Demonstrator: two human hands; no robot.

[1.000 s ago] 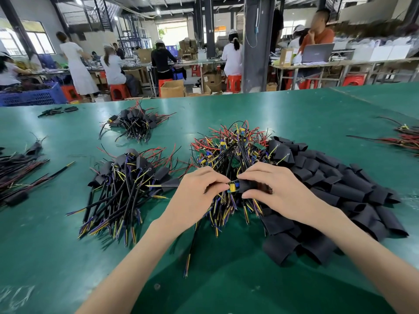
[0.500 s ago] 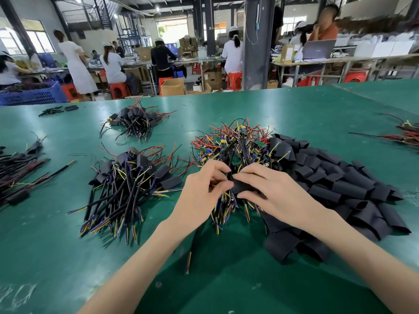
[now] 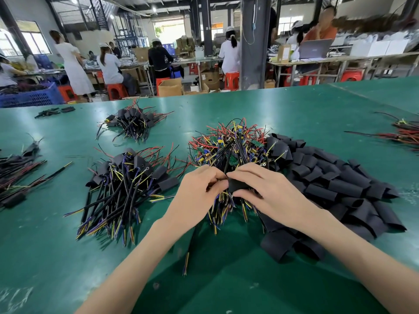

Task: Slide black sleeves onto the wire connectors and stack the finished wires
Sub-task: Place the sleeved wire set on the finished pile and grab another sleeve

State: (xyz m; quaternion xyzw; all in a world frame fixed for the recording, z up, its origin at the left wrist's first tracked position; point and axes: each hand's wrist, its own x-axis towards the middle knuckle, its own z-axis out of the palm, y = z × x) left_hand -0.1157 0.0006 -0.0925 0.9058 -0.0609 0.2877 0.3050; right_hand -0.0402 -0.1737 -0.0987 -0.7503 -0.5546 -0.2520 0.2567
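My left hand and my right hand meet over the near edge of a heap of bare wires with coloured connectors. Between the fingers of my right hand sits a black sleeve. My left hand pinches the wire end at that sleeve's left mouth; the connector is hidden inside. The wire's black cable hangs toward me. A large heap of loose black sleeves lies to the right. A stack of sleeved wires lies to the left.
A smaller sleeved bundle lies farther back, another at the left edge, and red wires at the far right. The green table ends at the back, where several people work at benches.
The sleeve has slid over the yellow connector, which no longer shows. My hands have closed together and shifted slightly away from me.
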